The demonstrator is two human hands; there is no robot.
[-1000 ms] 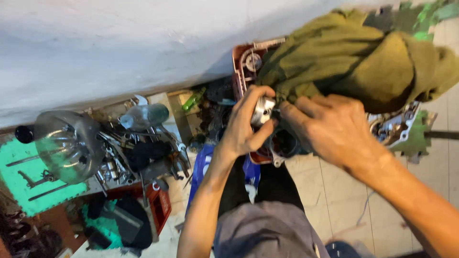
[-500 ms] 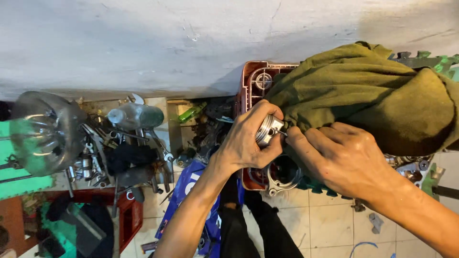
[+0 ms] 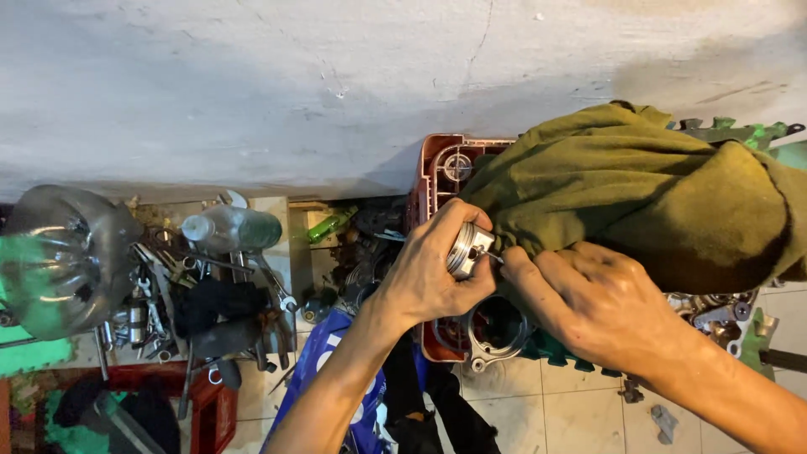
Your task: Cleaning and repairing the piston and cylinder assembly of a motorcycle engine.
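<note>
Over red crate (image 3: 437,160), left hand (image 3: 429,273) grips piston (image 3: 467,250) (right hand (image 3: 588,307) touching).

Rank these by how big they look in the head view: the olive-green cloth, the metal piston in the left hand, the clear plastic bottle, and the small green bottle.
1. Olive-green cloth, by far the largest.
2. Clear plastic bottle.
3. Metal piston, held in the left hand; it sits nearer the camera, so its place against the bottle is unsure.
4. Small green bottle.

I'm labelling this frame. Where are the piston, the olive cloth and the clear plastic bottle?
piston (image 3: 465,249), head view, ringed metal side.
olive cloth (image 3: 639,193), head view, middle fold.
clear plastic bottle (image 3: 235,229), head view, its body.
</note>
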